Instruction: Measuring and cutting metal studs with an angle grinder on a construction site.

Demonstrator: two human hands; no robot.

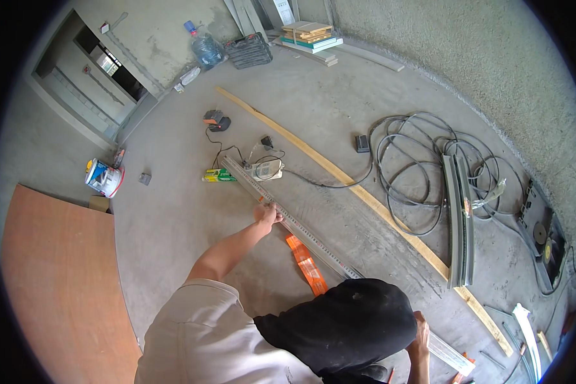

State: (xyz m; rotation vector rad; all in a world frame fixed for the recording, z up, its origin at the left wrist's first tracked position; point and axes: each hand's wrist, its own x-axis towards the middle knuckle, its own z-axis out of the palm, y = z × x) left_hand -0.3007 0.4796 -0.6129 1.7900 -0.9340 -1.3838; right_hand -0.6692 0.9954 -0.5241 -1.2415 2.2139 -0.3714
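Grey floor [173, 224], case [529, 216] with disc [541, 232], left hand [268, 214] holding rail [243, 179]

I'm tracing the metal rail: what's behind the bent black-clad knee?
The rail and an orange strip reach the knee at its upper left; a pale length shows beyond its lower right, near the right hand. Everything between is covered; I can't tell if rail and length connect.

The long channel [307, 238] is shiny metal, the batten [371, 200] raw matt wood, the water jug [207, 50] glossy see-through plastic. Floor [160, 221] is smoothish dull concrete, wall [467, 57] properly rough (sandpaper vibes). Board [61, 275] looks like smooth plywood, hard to tell though.
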